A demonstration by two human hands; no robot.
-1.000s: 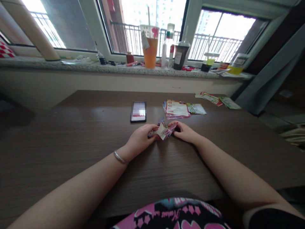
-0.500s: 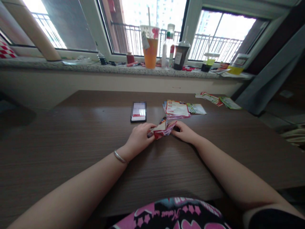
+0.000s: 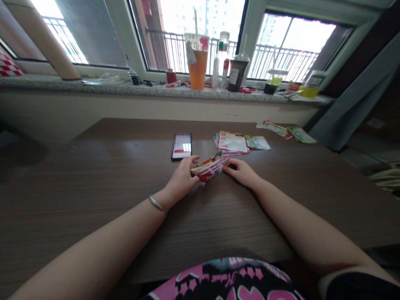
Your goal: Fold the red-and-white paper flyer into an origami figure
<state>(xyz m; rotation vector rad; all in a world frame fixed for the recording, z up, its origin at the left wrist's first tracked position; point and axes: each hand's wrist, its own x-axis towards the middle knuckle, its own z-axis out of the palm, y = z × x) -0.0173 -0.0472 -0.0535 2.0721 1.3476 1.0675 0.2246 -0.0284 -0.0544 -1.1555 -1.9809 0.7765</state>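
My left hand [image 3: 183, 179] and my right hand [image 3: 240, 171] both grip a folded, colourful printed paper [image 3: 208, 166] just above the brown wooden table [image 3: 93, 175]. The left hand's fingers curl round the paper's left end; a silver bracelet sits on that wrist. The right hand pinches the paper's right end. Beyond the hands lie a stack of flyers [image 3: 233, 142] and a phone [image 3: 181, 146] with its screen lit.
More leaflets [image 3: 284, 130] lie at the table's far right. The stone windowsill [image 3: 93, 86] holds an orange drink cup [image 3: 196, 61], a bottle [image 3: 221, 58], a dark drink cup [image 3: 236, 73] and small clutter. A grey curtain [image 3: 359, 96] hangs at the right.
The folded paper has been flattened and lifted slightly towards the flyers; both hands shifted a little forward with it.
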